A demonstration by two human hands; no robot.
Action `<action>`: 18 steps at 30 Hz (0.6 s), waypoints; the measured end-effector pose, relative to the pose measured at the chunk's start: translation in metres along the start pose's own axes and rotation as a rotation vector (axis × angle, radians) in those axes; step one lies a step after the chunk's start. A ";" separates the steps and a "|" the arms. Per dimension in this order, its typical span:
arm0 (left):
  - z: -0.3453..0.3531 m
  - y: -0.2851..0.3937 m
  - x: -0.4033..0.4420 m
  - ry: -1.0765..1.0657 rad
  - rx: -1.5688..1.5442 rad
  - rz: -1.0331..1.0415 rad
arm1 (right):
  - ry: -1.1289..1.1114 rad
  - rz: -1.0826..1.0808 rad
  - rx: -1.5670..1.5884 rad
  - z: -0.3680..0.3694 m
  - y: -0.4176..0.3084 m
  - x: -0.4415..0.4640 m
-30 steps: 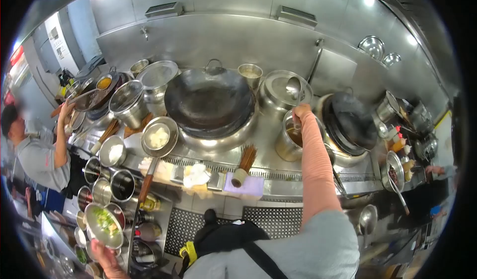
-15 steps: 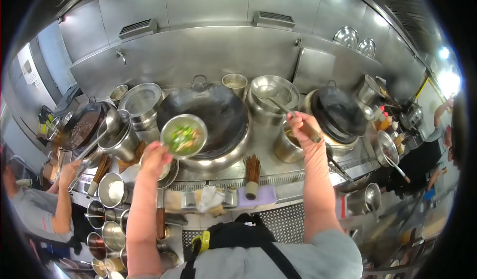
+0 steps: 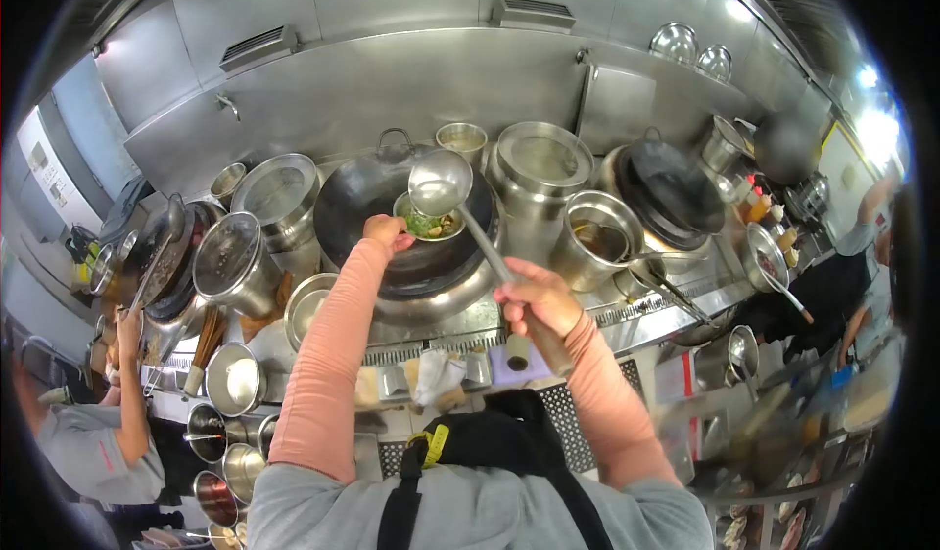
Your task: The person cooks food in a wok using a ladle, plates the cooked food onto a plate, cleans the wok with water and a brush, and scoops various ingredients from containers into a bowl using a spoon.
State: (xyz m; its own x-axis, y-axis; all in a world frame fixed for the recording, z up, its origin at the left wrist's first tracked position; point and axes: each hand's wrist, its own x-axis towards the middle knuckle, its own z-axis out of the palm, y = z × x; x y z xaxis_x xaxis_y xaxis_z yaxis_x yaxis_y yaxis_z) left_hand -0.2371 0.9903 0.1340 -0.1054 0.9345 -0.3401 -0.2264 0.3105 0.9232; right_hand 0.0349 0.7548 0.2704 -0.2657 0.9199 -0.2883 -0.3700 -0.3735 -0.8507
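Observation:
My left hand grips the rim of a metal bowl with chopped greens and paler pieces in it, tilted over the front part of a large dark wok. Wrapped round the handle of a long metal ladle is my right hand. The ladle's round bowl is above the wok and covers part of the metal bowl. Below my right hand, a bamboo brush stands partly hidden behind the ladle handle.
Right of the wok is a lidded steel pot, with an open pot of dark liquid nearer me. A second wok sits further right. At left, a co-worker's hand holds a ladle over another wok. Folded cloths lie along the front edge.
My left hand has carried the bowl of greens rightward, further over the wok. My right hand has come down and left, swinging the ladle from the pot at right to above the wok.

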 end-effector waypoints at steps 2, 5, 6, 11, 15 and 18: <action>-0.005 -0.004 0.006 0.032 -0.043 -0.006 | -0.016 -0.051 -0.116 0.006 0.014 -0.001; -0.007 -0.015 0.004 0.025 -0.074 -0.016 | 0.002 -0.115 -0.247 0.009 0.028 -0.007; -0.010 -0.015 0.003 -0.027 -0.015 -0.056 | 0.018 -0.114 -0.270 0.011 0.027 -0.012; -0.016 -0.011 -0.001 0.035 0.020 -0.045 | 0.073 -0.105 -0.338 0.009 0.022 -0.023; -0.022 -0.010 0.008 0.054 0.150 -0.034 | 0.073 -0.090 -0.339 0.003 0.025 -0.021; -0.029 -0.013 0.021 0.100 0.160 -0.061 | 0.073 -0.073 -0.367 -0.004 0.034 -0.016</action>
State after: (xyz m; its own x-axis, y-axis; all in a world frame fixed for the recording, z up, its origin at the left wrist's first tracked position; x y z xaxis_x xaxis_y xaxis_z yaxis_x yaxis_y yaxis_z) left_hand -0.2641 1.0012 0.1100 -0.1936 0.8934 -0.4054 -0.0793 0.3976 0.9141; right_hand 0.0302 0.7281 0.2448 -0.1815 0.9535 -0.2404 -0.0387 -0.2512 -0.9672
